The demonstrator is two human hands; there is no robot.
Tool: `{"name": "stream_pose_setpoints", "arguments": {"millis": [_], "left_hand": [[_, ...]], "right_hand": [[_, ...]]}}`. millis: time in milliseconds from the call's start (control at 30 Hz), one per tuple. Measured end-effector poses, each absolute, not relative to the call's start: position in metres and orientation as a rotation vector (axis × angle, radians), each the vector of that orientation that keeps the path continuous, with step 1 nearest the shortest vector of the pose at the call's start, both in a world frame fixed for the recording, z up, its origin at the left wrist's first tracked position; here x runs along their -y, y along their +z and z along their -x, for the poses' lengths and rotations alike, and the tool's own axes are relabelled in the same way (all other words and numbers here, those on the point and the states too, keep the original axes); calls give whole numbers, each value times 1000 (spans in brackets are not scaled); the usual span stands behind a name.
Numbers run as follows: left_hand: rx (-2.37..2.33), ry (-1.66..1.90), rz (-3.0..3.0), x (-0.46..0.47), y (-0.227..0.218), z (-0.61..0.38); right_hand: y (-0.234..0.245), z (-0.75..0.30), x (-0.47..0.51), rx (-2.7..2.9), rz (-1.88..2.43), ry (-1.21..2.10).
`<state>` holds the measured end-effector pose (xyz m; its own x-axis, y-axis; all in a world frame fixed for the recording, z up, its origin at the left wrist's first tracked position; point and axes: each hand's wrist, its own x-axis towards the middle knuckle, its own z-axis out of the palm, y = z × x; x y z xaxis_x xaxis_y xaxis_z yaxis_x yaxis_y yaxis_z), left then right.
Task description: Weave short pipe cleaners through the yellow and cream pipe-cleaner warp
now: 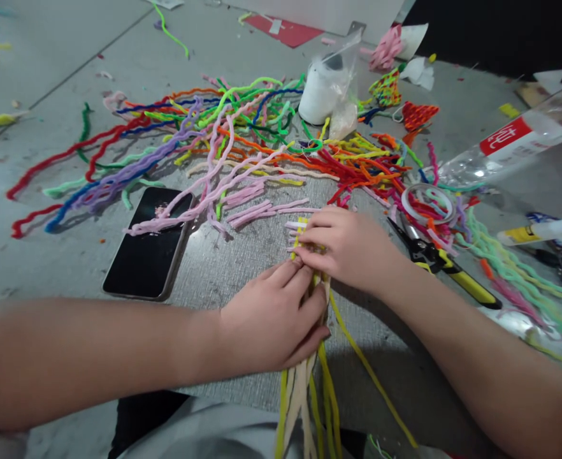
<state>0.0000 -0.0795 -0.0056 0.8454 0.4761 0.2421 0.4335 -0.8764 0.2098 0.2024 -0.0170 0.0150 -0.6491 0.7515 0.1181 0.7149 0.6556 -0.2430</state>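
Note:
A bundle of yellow and cream pipe cleaners (326,370) lies lengthwise in front of me, its loose ends hanging over the near edge. Across its far end run short pale pink pieces (291,233), partly covered by my fingers. My left hand (281,312) is closed over the middle of the bundle, fingers curled down on it. Just beyond, my right hand (343,245) has its fingertips pressed together on the far end, beside the pink pieces. What lies under both palms is hidden. One yellow strand (371,370) splays off to the right.
Left of my hands lies a black phone (142,255) with pink stems across it. Behind spreads a heap of coloured pipe cleaners (233,134) and a white thread spool (317,89). To the right are yellow-black pliers (469,280), a tape roll (428,203) and a plastic bottle (515,137).

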Motion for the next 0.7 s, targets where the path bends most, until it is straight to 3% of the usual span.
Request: {"name": "stream_pose_setpoints", "arguments": {"millis": [533, 700], "left_hand": [[-765, 452, -2830, 79, -1, 4], [-735, 475, -2842, 79, -3, 3]], "right_hand": [[28, -215, 14, 2485, 1134, 281], [24, -209, 16, 2663, 1185, 316]]}}
